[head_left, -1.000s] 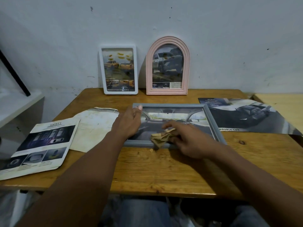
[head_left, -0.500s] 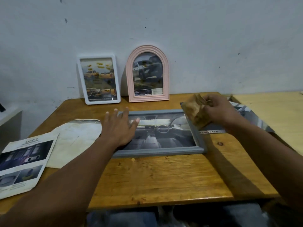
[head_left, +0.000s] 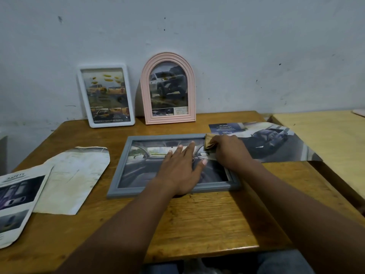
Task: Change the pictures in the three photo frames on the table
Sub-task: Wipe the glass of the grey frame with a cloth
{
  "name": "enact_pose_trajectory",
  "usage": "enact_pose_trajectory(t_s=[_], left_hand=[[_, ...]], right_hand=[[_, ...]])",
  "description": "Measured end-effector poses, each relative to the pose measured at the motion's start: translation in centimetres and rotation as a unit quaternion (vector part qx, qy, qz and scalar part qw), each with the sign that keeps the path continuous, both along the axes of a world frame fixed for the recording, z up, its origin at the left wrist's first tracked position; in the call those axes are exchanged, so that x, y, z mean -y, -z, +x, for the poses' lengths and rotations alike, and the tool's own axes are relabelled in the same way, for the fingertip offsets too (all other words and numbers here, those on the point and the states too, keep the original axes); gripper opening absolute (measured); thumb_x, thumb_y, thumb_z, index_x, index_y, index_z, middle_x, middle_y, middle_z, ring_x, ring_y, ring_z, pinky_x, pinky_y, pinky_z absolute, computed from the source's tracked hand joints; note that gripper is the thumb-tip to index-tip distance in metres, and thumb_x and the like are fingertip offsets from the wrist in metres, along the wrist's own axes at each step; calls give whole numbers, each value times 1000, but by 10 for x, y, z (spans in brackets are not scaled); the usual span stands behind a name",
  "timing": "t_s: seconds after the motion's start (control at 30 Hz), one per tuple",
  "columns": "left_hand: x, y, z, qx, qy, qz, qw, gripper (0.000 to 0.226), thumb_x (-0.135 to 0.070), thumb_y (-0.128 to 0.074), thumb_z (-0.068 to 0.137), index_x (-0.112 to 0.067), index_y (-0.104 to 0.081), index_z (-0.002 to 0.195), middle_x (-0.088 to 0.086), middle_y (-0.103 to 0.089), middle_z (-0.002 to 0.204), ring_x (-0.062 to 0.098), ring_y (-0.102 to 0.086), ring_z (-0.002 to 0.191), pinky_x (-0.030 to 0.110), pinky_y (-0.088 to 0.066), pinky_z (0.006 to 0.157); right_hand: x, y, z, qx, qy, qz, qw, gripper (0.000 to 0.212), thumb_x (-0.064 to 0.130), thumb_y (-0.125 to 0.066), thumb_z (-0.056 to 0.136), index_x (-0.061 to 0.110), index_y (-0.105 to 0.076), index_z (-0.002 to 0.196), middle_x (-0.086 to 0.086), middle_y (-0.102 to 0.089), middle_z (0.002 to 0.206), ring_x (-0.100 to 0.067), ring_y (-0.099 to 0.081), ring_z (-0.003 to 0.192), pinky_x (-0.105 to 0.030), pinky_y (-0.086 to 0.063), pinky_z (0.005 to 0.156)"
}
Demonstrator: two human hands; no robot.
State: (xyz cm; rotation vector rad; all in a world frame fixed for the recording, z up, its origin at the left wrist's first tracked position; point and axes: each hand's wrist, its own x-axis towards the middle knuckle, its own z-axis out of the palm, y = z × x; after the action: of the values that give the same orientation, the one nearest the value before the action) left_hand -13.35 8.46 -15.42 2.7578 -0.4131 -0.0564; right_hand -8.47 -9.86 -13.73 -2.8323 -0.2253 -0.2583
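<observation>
A grey photo frame (head_left: 126, 153) lies flat in the middle of the wooden table (head_left: 197, 224), showing a car-interior picture. My left hand (head_left: 180, 169) presses flat on its glass, fingers spread. My right hand (head_left: 229, 151) is closed on a crumpled tan cloth (head_left: 209, 141) at the frame's top right corner. A white rectangular frame (head_left: 106, 95) and a pink arched frame (head_left: 167, 89) lean upright against the wall at the back, each holding a car picture.
A loose car poster (head_left: 276, 143) lies to the right of the grey frame and hangs over the table's edge. A yellowed paper sheet (head_left: 75, 178) and a "Safety" leaflet (head_left: 17, 198) lie at the left. A lighter table (head_left: 325, 139) adjoins on the right.
My right hand has brought the cloth from above the poster down onto the frame's top right corner. My left hand has slid rightwards from the frame's left edge to the middle of the glass.
</observation>
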Motion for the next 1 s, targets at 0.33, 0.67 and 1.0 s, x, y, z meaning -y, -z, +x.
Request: enact_pose_trajectory(t_s=[0.33,0.67,1.0], left_hand=[[1,-1,-1,-4,-45,-53,998,68,-61,-14,104,-31,4,162,4,-16,169,23,-10,156,43,-9,125],[4,-12,-8,-39,-108,-212,970,64,-62,-15,104,-39,2,161,8,-40,160,33,-36,145,49,-29,113],[-13,-20,-7,43,-201,-447,870,57,-58,-33,102,-30,-43,151,-6,-63,135,20,-52,130,45,-39,108]], right_hand=[[5,-10,-109,28,-27,-19,999,30,16,-51,89,24,-68,113,-3,-69,105,-25,-63,92,-36,-47,71],[-53,14,-152,109,-8,-33,993,22,6,-72,71,7,-72,93,-14,-75,96,-33,-68,107,-41,-55,87],[-50,-23,-148,18,-72,223,972,32,16,-50,99,21,-61,129,0,-66,121,-4,-57,96,-23,-49,86]])
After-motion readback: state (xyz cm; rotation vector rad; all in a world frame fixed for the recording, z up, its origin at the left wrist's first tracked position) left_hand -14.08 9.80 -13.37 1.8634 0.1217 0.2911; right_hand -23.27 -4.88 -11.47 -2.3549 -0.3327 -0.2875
